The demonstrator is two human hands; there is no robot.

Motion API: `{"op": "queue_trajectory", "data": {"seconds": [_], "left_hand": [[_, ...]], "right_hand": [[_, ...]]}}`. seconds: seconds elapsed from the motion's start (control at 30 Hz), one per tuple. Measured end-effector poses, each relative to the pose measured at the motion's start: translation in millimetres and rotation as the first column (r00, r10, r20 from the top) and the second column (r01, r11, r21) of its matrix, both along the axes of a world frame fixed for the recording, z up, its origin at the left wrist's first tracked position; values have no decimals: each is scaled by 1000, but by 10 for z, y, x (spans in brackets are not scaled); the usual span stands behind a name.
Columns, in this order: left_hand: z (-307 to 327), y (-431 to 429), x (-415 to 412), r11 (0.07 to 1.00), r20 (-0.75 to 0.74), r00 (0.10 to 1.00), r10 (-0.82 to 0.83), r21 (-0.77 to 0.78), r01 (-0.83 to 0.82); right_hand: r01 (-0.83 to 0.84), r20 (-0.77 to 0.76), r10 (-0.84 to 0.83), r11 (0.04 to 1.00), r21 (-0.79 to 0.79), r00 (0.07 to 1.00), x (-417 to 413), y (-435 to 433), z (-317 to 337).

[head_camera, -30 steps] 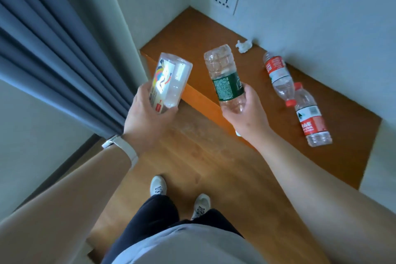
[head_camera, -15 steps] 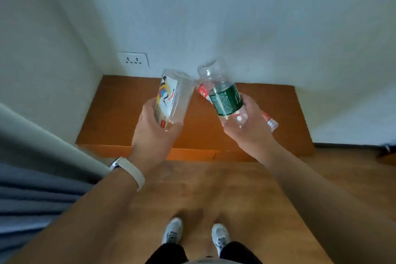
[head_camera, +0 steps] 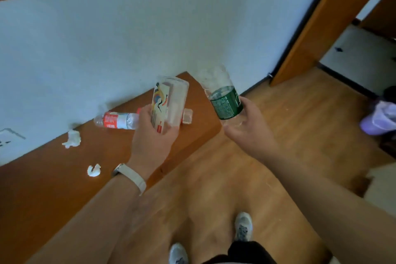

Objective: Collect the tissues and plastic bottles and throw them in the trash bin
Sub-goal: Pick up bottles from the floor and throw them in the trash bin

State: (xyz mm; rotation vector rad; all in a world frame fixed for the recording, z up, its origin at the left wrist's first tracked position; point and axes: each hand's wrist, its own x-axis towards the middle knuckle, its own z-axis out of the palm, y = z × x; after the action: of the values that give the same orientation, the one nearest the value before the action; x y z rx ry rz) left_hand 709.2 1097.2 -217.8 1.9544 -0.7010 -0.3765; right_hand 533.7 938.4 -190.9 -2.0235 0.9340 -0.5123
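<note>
My left hand (head_camera: 153, 141) grips a clear square bottle with a colourful label (head_camera: 169, 100). My right hand (head_camera: 249, 128) grips a clear bottle with a green label (head_camera: 224, 100), bottom end up. Both are held above the edge of a low brown wooden platform (head_camera: 42, 188). A red-labelled bottle (head_camera: 116, 121) lies on the platform by the wall; a second one (head_camera: 187, 116) is mostly hidden behind the square bottle. Two crumpled tissues (head_camera: 72, 139) (head_camera: 93, 170) lie on the platform to the left. A trash bin with a purple liner (head_camera: 379, 118) stands at the far right.
A pale wall (head_camera: 150, 28) runs behind the platform, with a socket (head_camera: 8, 137) at the left edge. An open wooden door (head_camera: 317, 28) stands at the upper right. Wooden floor (head_camera: 235, 178) spreads between my feet (head_camera: 243, 226) and the bin.
The view has swung right: the door and the trash bin have come into sight, and the platform now lies to the left. Both hands still hold their bottles.
</note>
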Motion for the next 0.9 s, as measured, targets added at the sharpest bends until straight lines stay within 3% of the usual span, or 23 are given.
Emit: {"op": "queue_trajectory", "data": {"seconds": [0.47, 0.9], "left_hand": [[248, -2359, -1503, 896, 67, 894, -443, -4, 444], [435, -4237, -3533, 727, 80, 729, -680, -58, 684]], "right_hand": [[494, -9, -494, 869, 28, 869, -2089, -1466, -131], [685, 98, -687, 726, 56, 720, -3967, -2659, -76]]}}
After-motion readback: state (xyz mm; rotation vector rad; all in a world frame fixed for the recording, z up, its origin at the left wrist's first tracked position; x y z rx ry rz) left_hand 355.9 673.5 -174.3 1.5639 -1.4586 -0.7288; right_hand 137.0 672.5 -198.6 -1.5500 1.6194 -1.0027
